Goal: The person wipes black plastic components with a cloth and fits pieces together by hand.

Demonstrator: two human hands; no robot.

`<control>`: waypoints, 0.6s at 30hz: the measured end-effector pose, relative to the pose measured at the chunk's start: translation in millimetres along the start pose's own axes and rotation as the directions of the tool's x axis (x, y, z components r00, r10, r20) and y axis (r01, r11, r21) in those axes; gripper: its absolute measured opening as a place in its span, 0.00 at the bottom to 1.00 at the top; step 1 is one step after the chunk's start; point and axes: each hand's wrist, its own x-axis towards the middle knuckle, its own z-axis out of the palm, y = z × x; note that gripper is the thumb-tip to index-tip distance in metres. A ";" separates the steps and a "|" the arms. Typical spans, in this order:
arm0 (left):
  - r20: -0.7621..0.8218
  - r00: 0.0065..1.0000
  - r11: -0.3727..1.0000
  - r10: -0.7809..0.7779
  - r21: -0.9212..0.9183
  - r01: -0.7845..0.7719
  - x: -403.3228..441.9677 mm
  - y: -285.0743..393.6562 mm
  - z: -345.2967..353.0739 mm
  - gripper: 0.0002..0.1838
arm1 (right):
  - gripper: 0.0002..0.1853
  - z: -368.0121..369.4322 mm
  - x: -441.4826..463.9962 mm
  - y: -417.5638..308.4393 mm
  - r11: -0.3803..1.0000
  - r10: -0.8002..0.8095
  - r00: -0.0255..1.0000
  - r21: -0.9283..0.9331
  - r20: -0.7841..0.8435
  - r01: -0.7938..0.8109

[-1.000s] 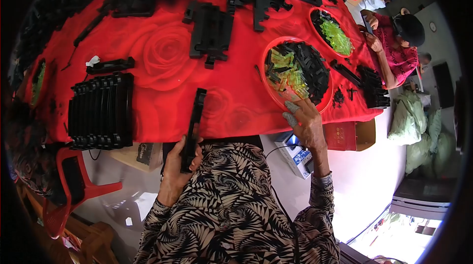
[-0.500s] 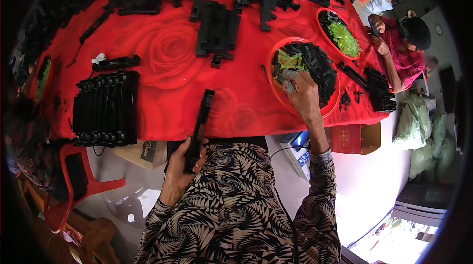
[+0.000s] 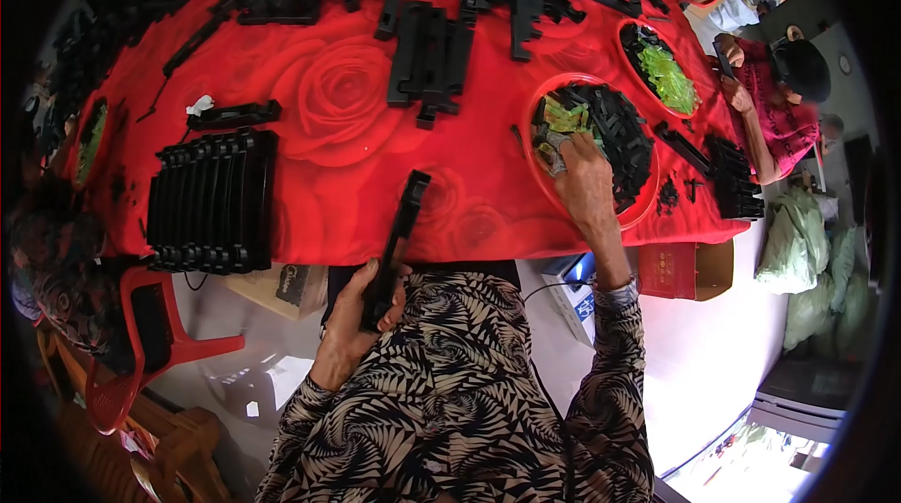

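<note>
Near the lap, my left hand [image 3: 355, 315] is wrapped round a long black plastic part [image 3: 399, 236], which tilts upward over the table's front edge. My right hand [image 3: 584, 179] reaches into a round red tray [image 3: 655, 207] of small yellow-green pieces [image 3: 565, 115] and small black pieces [image 3: 627, 146]. Its fingers, with grey coverings on some tips, are bent down into the yellow-green pieces. Whatever lies between those fingertips is hidden.
A row of black parts [image 3: 211, 203] stands at the left of the red tablecloth [image 3: 328, 212]. More black parts [image 3: 430, 62] lie further back. Another tray [image 3: 694, 109] is at the right, near a person [image 3: 779, 118]. A red chair [image 3: 178, 348] stands lower left.
My right hand has moved from the tray's near edge further into the yellow-green pieces, its fingers curling down. My left hand keeps its hold on the black part. The whole view has shifted slightly.
</note>
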 end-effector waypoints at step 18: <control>-0.118 0.947 0.919 0.300 0.304 -0.253 2.7 21.0 44.5 0.25 | 0.21 -17.0 -34.2 -129.3 0.051 0.167 0.783 0.788 0.599 -0.614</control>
